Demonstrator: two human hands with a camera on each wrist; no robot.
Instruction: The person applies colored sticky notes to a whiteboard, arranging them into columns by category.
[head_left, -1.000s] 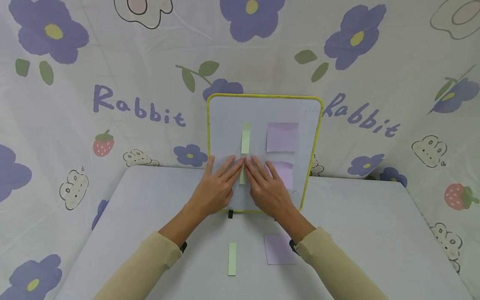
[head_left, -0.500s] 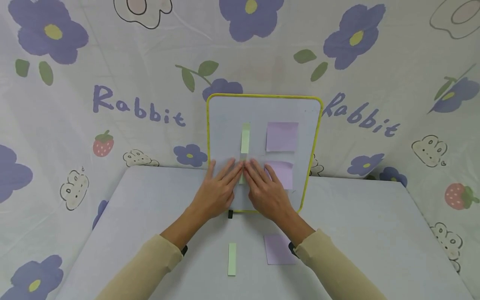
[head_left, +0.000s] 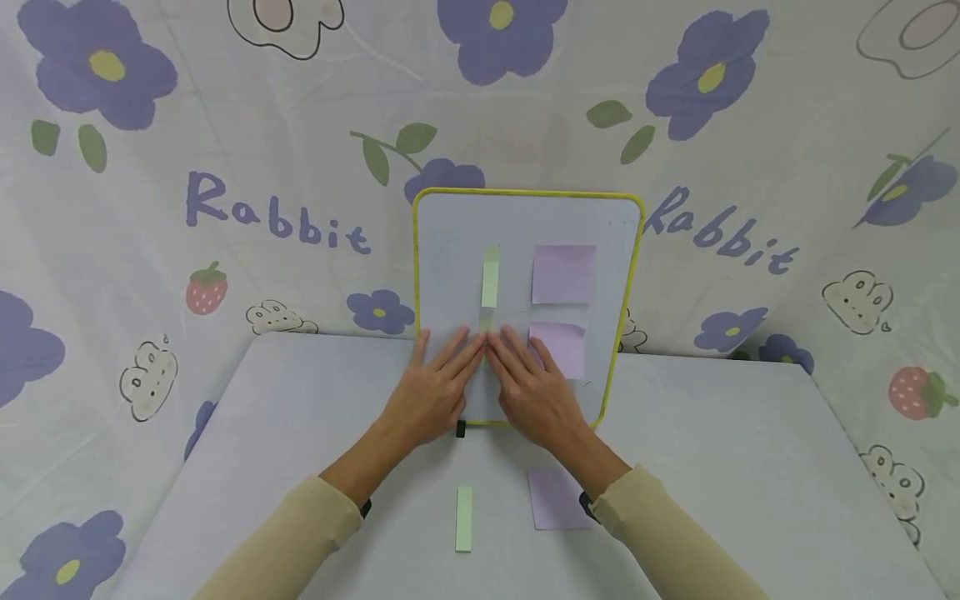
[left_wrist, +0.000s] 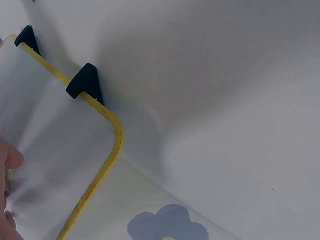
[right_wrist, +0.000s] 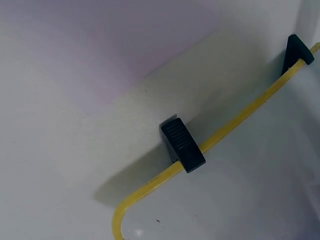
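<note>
A small whiteboard with a yellow edge stands at the back of the table. The left hand and the right hand lie flat on the board, fingers straight, side by side, fingertips almost meeting. At 12 o'clock from them a green paper strip sticks to the board. A purple sticky note is at 3 o'clock from the strip, and a second purple note sits at 6 o'clock from the first. At 6 o'clock from the hands, a loose green strip and a loose purple note lie on the table.
</note>
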